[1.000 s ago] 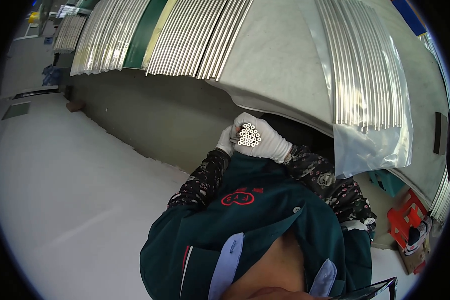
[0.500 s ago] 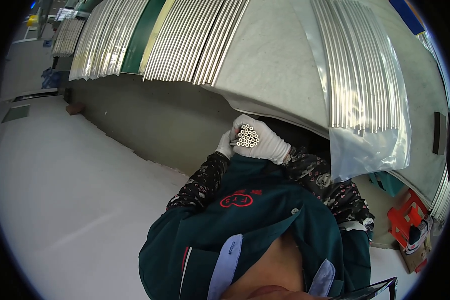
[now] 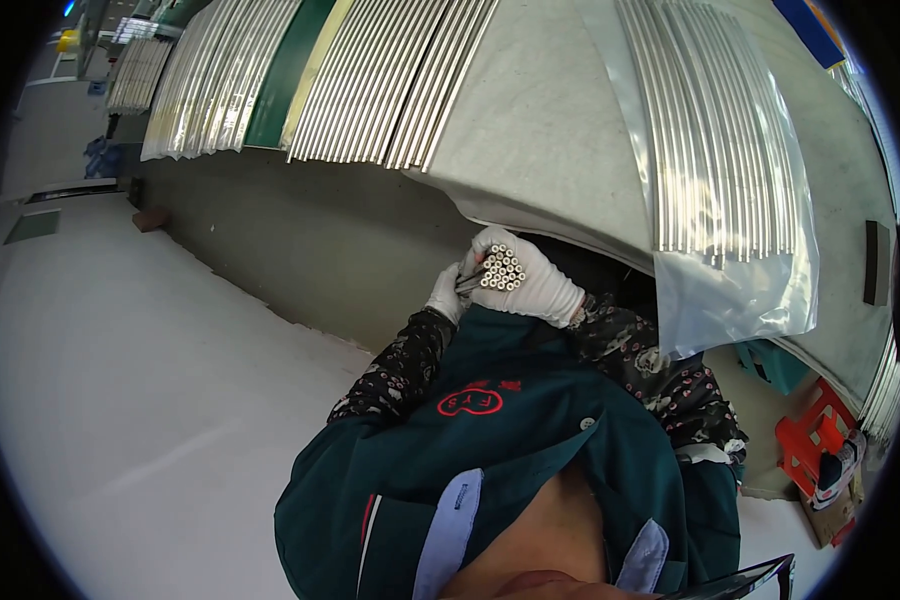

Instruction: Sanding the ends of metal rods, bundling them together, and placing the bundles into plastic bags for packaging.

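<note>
A bundle of several slim silvery metal tubes (image 3: 502, 268) points its open round ends up at me, below the table's near edge. My right hand (image 3: 545, 285), in a white glove, wraps round the bundle from the right. Close against its left side is my left hand (image 3: 446, 294), also white-gloved, its fingers closed and pointing toward the tubes. Something greyish shows between the left fingers and the bundle, too small to make out. The lengths of the tubes below their ends are hidden by the hands.
The grey-covered table (image 3: 545, 120) carries a row of bare metal tubes (image 3: 370, 90) and a clear plastic bag of tubes (image 3: 720, 150) overhanging its edge. Farther left lie bagged tubes (image 3: 215, 85). A red stool (image 3: 810, 435) stands low at the right.
The bundle and my right hand have shifted slightly right, and the tube ends are tilted a little differently. My left hand has drawn slightly away from the bundle, showing more of the greyish thing.
</note>
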A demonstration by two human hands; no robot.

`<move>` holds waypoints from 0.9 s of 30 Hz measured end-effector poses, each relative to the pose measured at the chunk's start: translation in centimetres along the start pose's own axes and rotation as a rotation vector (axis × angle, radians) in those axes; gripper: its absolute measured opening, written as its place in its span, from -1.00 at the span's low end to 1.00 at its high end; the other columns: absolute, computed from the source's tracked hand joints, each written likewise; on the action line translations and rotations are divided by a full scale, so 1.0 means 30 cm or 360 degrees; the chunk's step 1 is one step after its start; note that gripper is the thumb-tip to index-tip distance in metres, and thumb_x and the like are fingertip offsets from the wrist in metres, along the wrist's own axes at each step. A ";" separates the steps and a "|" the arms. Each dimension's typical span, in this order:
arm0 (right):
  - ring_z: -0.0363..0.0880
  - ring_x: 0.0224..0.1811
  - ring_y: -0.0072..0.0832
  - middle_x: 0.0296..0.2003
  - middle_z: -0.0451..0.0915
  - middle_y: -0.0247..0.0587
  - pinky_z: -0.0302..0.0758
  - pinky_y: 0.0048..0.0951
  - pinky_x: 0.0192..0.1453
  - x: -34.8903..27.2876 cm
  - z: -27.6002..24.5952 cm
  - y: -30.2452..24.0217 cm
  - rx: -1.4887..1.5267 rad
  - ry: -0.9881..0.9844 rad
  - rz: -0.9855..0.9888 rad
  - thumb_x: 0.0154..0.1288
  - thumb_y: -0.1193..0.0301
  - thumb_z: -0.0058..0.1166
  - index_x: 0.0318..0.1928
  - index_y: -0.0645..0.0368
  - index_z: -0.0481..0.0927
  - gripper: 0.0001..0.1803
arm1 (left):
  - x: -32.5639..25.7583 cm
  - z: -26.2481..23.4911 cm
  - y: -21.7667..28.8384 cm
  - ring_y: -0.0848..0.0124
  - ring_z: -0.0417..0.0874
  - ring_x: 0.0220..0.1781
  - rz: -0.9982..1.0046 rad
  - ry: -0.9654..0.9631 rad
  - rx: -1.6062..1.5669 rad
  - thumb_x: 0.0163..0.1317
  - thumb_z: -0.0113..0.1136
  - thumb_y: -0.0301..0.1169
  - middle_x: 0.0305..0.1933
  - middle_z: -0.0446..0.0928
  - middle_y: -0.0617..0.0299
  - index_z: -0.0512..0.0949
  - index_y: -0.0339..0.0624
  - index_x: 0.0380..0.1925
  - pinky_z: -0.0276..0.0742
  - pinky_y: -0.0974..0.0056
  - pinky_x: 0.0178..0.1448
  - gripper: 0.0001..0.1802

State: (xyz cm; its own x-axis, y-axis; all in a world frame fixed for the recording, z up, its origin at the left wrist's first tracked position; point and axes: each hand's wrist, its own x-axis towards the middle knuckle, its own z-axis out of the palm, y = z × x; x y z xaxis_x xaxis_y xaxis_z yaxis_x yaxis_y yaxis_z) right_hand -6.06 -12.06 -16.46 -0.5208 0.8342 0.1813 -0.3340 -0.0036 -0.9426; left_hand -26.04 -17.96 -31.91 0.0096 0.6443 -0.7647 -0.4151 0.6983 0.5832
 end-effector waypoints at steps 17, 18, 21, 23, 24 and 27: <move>0.35 0.15 -0.30 0.17 0.25 -0.17 0.56 -0.19 -0.02 -0.135 -0.044 -0.221 0.1426 -0.0180 0.0935 0.28 0.18 -0.05 0.26 0.22 0.17 -0.38 | -0.249 0.082 0.463 0.54 0.43 -0.46 0.1386 0.0367 0.0403 0.11 0.01 -0.53 -0.50 0.42 0.31 0.40 -0.21 -0.53 0.37 0.42 -0.33 -0.93; 0.42 0.09 -0.31 0.20 0.24 -0.15 0.58 -0.27 -0.05 -0.134 -0.043 -0.254 0.1402 -0.0213 0.0942 0.29 0.17 -0.05 0.31 0.19 0.10 -0.33 | -0.297 0.118 0.519 0.54 0.45 -0.43 0.1517 0.0314 0.0387 0.07 0.04 -0.59 -0.48 0.41 0.31 0.39 -0.20 -0.57 0.38 0.40 -0.33 -0.90; 0.53 -0.06 -0.35 0.20 0.28 -0.07 0.58 -0.49 -0.16 -0.117 -0.060 -0.246 0.1249 -0.0512 0.0944 0.28 0.22 -0.01 0.38 0.13 -0.08 -0.23 | -0.457 0.301 0.690 0.52 0.45 -0.47 0.1838 0.0103 0.0663 0.09 0.03 -0.62 -0.48 0.40 0.27 0.33 -0.23 -0.54 0.37 0.43 -0.36 -0.89; 0.51 -0.30 -0.57 -0.19 0.49 -0.19 0.47 -0.63 -0.34 -0.099 -0.033 -0.285 0.0675 -0.0594 0.0881 0.10 0.46 0.14 0.23 0.20 0.18 -0.33 | -0.522 0.405 0.764 0.50 0.45 -0.48 0.2091 -0.0108 0.0864 0.09 0.03 -0.63 -0.48 0.40 0.23 0.32 -0.25 -0.52 0.37 0.43 -0.35 -0.89; 0.47 -0.36 -0.64 -0.33 0.51 -0.28 0.44 -0.64 -0.36 -0.089 -0.028 -0.327 0.0310 -0.0681 0.0818 0.02 0.53 0.16 0.13 0.22 0.28 -0.40 | -0.538 0.443 0.797 0.49 0.45 -0.48 0.2196 -0.0220 0.0983 0.08 0.03 -0.63 -0.48 0.40 0.22 0.31 -0.26 -0.51 0.38 0.42 -0.34 -0.89; 0.38 -0.45 -0.71 -0.47 0.44 -0.42 0.40 -0.63 -0.36 -0.131 -0.015 -0.360 0.0289 -0.0443 0.0653 -0.07 0.57 0.16 -0.14 0.21 0.38 -0.59 | -0.600 0.609 0.859 0.50 0.44 -0.44 0.2335 -0.0621 0.1028 0.08 0.06 -0.60 -0.45 0.41 0.18 0.32 -0.25 -0.46 0.38 0.43 -0.31 -0.89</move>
State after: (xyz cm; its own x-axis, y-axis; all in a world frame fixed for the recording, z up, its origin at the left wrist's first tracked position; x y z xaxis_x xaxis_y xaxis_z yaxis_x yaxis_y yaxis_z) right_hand -0.06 -15.06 -7.12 -0.8178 0.5665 -0.1014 -0.1767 -0.4149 -0.8925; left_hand -20.29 -5.88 1.89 0.2305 0.7957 0.5600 0.1468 -0.5974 0.7884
